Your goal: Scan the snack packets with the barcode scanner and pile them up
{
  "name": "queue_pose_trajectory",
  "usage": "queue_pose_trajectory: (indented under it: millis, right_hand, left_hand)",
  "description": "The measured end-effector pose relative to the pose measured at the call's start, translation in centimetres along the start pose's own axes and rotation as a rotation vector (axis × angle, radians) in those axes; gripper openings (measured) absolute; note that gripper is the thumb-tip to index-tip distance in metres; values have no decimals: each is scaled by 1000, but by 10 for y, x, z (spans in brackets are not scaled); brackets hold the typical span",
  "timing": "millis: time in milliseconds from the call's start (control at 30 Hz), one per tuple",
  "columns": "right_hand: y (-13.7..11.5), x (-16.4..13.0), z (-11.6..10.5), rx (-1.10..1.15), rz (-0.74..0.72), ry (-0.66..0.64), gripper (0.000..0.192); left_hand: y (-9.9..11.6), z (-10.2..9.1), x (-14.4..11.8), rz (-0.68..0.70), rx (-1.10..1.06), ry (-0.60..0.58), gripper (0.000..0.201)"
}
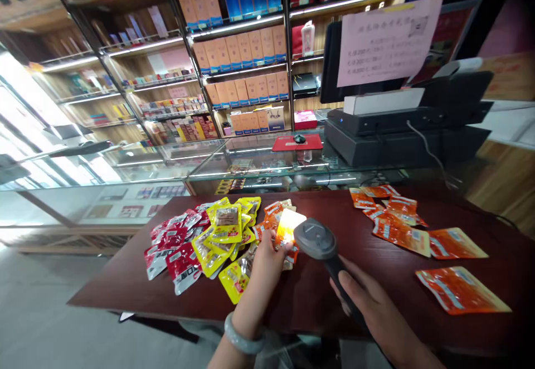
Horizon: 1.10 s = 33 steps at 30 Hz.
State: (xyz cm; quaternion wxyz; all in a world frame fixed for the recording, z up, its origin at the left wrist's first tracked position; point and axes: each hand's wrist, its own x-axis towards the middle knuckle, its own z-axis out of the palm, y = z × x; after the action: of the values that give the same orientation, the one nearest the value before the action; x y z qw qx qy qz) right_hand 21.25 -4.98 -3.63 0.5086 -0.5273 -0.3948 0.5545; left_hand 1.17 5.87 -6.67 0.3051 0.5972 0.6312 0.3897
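My left hand [271,255] pinches an orange snack packet [284,236], which is lit brightly by the scanner's light. My right hand [363,288] is wrapped round the handle of a black barcode scanner [318,239], its head pointed at that packet from close by. Under and behind the left hand lie more orange packets [273,213]. Yellow snack packets [228,218] make a pile just left of them, with red and white packets [184,260] beyond. Further orange packets [401,236] lie spread on the right side of the dark red table [330,204].
Behind the table runs a glass display counter [251,160] with a computer mouse [299,139] on a red mat. A cash register setup [384,135] and a monitor with a pink paper sign [384,45] stand at the right. Shelves of boxed goods [246,48] line the wall.
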Motion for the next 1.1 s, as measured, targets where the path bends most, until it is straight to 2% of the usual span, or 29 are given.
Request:
queue_pose_trajectory:
  millis: [200,333,500,633,733,833,900,1000,1100]
  right_hand:
    - [4,6,2,-10,12,-55,61]
    - [9,1,-8,11,12,-12,58]
    - [19,-8,-28,23,11,37,57]
    - [20,-16,-50,39,-36,89,54]
    - [12,-25,-68,-64,-93,61,56]
    - [5,-35,-86,-180,-133,87,57]
    - [6,-40,-98,-201,-145,144,56]
    - [18,-48,-116,-152,-159,261,55]
    - [31,-58,-137,-96,-147,369,54]
  left_hand:
    - [-2,-10,3,8,145,-5,28]
    - [6,-23,18,-22,452,35,29]
    - [15,-33,35,-6,827,137,36]
    - [11,-36,39,128,974,133,40]
    - [16,-32,40,173,1050,143,41]
    - [35,-10,38,300,1011,193,46]
    - [53,19,29,446,885,125,46]
    - [83,75,5,577,668,-159,39]
    - [112,131,-21,628,591,-416,35]
